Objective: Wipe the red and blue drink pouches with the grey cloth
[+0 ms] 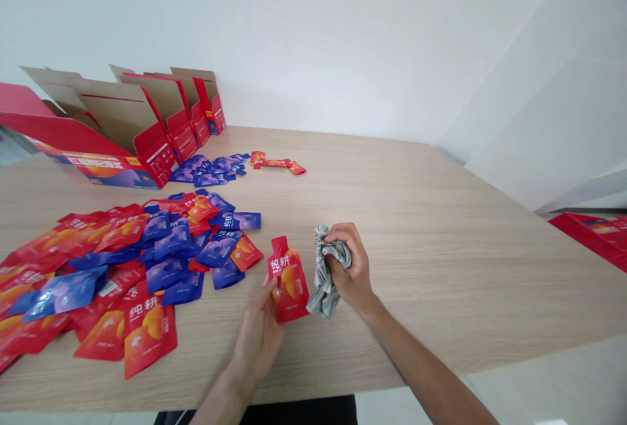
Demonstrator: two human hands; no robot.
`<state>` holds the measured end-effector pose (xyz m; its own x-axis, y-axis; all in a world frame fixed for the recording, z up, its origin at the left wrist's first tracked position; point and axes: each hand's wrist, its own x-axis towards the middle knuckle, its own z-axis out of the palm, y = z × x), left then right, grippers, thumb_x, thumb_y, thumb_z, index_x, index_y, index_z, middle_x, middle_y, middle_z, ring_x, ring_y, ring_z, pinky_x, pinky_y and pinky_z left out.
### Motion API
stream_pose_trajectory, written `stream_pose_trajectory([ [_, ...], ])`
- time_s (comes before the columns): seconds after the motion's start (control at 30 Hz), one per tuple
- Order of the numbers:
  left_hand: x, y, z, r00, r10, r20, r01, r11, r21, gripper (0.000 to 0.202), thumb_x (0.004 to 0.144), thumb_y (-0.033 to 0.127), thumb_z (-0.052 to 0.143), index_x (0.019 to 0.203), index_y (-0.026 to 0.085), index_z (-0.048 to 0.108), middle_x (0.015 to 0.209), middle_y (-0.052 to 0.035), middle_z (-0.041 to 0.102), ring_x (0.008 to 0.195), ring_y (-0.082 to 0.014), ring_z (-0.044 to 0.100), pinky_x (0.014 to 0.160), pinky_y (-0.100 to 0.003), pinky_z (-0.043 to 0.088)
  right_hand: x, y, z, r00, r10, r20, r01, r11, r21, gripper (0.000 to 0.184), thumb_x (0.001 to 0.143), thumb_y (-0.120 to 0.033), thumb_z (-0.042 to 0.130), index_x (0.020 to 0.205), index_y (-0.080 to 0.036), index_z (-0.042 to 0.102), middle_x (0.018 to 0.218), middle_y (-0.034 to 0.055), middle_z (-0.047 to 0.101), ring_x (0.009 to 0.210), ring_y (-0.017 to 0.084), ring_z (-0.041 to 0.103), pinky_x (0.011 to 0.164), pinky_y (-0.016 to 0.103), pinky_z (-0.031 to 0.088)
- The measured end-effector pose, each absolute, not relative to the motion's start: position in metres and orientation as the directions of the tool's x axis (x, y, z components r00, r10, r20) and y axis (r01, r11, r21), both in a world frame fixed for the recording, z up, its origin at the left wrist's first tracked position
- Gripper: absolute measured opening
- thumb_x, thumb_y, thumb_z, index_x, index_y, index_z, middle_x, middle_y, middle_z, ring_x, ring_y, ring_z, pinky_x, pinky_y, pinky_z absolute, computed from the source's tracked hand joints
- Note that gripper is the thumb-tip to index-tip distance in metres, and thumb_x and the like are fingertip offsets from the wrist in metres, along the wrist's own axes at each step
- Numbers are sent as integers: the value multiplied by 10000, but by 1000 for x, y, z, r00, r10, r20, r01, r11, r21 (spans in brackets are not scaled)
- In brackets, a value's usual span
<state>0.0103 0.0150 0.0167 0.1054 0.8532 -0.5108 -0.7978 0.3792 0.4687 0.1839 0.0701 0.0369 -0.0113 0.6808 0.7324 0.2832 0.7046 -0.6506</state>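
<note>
My left hand point(259, 333) grips a red pouch point(288, 277) by its lower edge and holds it upright just above the wooden table point(441, 262). Right beside the pouch, my right hand point(350, 265) is closed around a crumpled grey striped cloth point(326, 275), which hangs down and touches the pouch's right edge. A big heap of red and blue pouches point(122, 262) lies on the table to the left of my left hand.
Several open red cardboard boxes point(132, 125) stand at the back left by the white wall. A small group of blue pouches point(210, 169) and a few red ones point(277, 164) lie near them. Red packaging point(592, 232) sits on the floor at the right.
</note>
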Motion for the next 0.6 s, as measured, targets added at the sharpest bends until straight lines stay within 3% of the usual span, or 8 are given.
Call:
stream_pose_trajectory([
  [0.13,18,14,11,42,912,-408,-791,280,545,327,1008,240,569,1307,185,690,1296,-71,757,1257,-230,673,1123,-369,490,179,66,32,-273,596,755,305,798,-520,223,914,-148,606,1103,-259,648,1049,55,556,947,207,599,827,330,544],
  [0.27,26,16,8,7,920,-391,-798,241,553,309,981,285,618,1262,202,718,1252,-61,775,1210,-220,692,1136,-361,464,171,64,21,-484,559,673,337,829,-446,330,870,-69,573,1136,-252,641,1070,77,559,993,228,603,827,337,562],
  [0.4,25,23,12,-3,936,-352,-800,209,562,354,957,370,658,1246,179,731,1207,-80,786,1192,-253,699,1115,-391,484,169,64,17,-552,559,619,353,829,-433,299,853,-83,616,1108,-239,625,1098,82,565,1010,227,601,862,336,566],
  [0.6,15,32,25,-30,935,-353,-786,196,586,406,931,431,663,1201,141,756,1175,-110,789,1227,-299,677,1090,-428,511,171,63,15,-698,465,545,328,884,-334,263,868,-126,680,1095,-241,615,1123,75,581,1044,217,606,936,330,551],
])
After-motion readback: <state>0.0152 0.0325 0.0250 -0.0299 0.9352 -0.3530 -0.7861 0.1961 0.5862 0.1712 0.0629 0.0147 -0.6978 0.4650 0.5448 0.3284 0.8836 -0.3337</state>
